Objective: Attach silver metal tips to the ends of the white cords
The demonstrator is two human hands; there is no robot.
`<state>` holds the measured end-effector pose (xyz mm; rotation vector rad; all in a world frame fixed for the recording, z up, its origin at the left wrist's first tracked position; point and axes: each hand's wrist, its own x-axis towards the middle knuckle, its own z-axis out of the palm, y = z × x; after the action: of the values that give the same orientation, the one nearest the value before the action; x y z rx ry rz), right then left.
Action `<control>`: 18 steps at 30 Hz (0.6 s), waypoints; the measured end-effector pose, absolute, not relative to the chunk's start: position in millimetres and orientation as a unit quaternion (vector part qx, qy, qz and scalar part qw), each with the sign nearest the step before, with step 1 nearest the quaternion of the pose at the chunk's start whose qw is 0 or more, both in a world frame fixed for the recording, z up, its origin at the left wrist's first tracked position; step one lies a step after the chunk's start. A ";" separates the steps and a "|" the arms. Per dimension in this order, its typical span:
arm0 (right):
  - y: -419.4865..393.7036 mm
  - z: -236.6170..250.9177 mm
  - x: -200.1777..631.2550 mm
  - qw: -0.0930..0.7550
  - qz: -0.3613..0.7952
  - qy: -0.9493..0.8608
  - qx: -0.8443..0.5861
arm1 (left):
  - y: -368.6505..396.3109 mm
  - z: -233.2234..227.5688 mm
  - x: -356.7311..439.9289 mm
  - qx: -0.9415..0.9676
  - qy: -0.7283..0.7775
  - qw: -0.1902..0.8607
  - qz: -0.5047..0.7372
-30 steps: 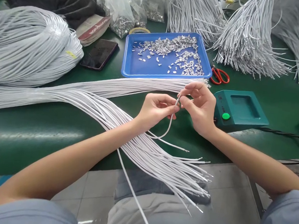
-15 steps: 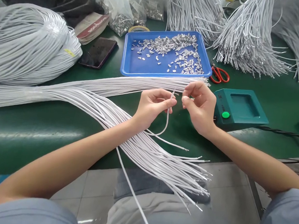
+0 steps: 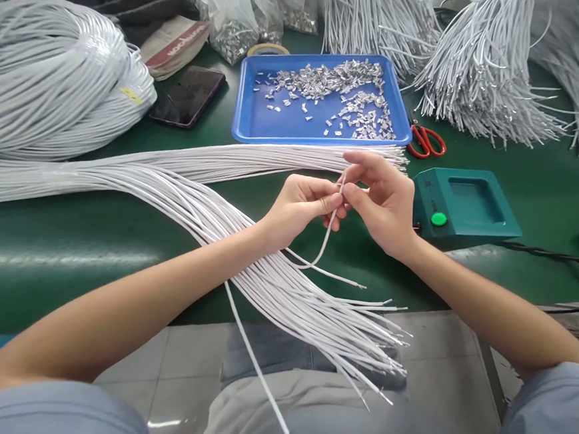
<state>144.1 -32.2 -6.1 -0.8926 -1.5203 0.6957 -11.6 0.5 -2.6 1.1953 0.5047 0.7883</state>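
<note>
Between the thumb and fingers of my left hand (image 3: 303, 208) is a single white wire (image 3: 327, 237), pinched close to its upper end. My right hand (image 3: 383, 208) meets it there, its thumb and fingertips closed at the wire's tip; whether they also hold a small part is hidden. From the pinch the wire curves down to a bundle of white wires (image 3: 284, 283), which passes under my left forearm and fans out over the table's front edge. Many of the bundle's ends are bare metal.
Behind the hands is a blue tray (image 3: 276, 134) of small metal terminals. Red-handled scissors (image 3: 427, 142) and a green device (image 3: 465, 207) with a lit button are to the right. A phone (image 3: 188, 97), a large wire coil (image 3: 54, 78) and more wire bundles (image 3: 481, 78) surround the green table (image 3: 66, 246).
My right hand has moved left, from a gap beside the left hand to touching the wire's end. The left hand keeps its pinch on the wire, nearly in place.
</note>
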 end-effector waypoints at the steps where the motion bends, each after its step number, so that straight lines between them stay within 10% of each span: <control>1: -32.4 -6.1 143.7 0.587 0.305 -0.649 -0.376 | 0.3 -2.7 -11.5 0.543 0.230 0.725 0.356; 18: -38.7 -5.2 137.6 0.625 0.260 -0.591 -0.438 | 0.8 -4.0 -11.8 0.547 0.235 0.712 0.373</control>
<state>137.6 -38.7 -5.2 -1.0063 -1.3569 0.5976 -11.8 0.8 -4.0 1.2130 0.5210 0.8260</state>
